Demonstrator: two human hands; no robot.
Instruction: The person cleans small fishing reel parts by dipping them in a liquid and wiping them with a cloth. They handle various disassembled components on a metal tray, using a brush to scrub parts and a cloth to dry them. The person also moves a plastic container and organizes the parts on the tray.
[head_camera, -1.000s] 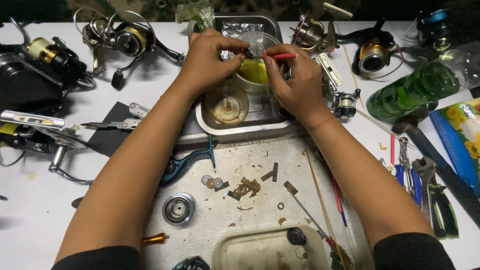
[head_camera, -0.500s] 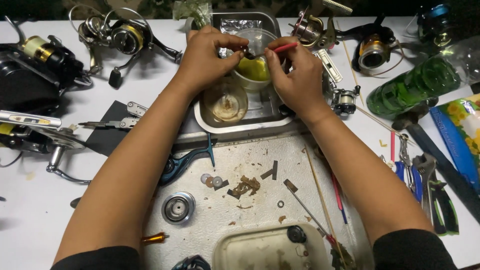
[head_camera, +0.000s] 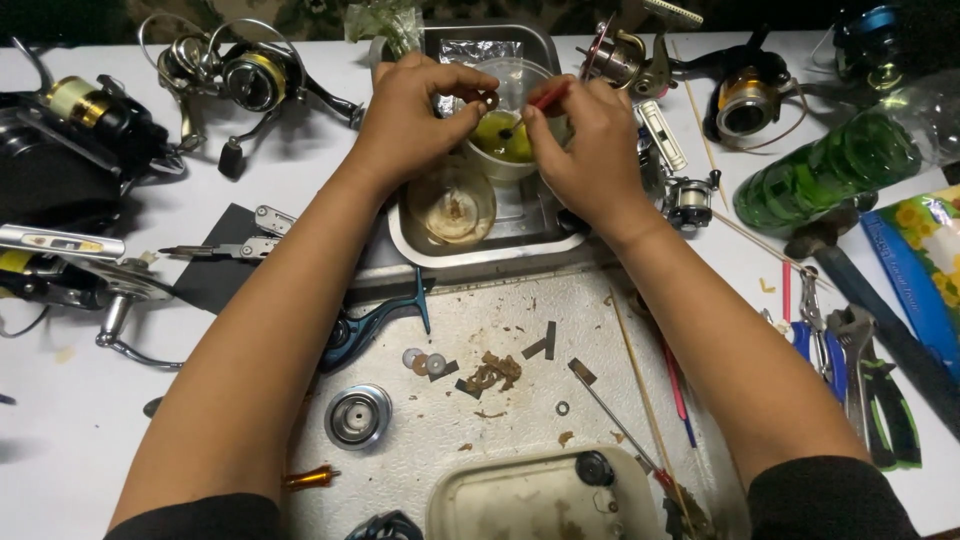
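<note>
Both my hands are over a metal tray (head_camera: 480, 256) at the top centre. My left hand (head_camera: 415, 115) pinches a small dark ring-shaped part (head_camera: 490, 101) between thumb and fingertips. My right hand (head_camera: 590, 150) holds a thin red-handled tool (head_camera: 548, 96), and its dark tip points at the part, just above a clear plastic cup of yellow liquid (head_camera: 497, 140). A second clear cup with brownish residue (head_camera: 455, 205) stands in the tray under my left wrist.
Fishing reels lie around the table: (head_camera: 250, 75), (head_camera: 90, 110), (head_camera: 625, 50), (head_camera: 745, 100). A green bottle (head_camera: 830, 170) and pliers (head_camera: 850, 360) are at right. A silver spool (head_camera: 357, 415), small loose parts (head_camera: 485, 372) and a beige tray (head_camera: 540, 495) sit near me.
The hands stay over the cup. My right hand has drawn the red tool slightly left, closer to the part in my left fingers.
</note>
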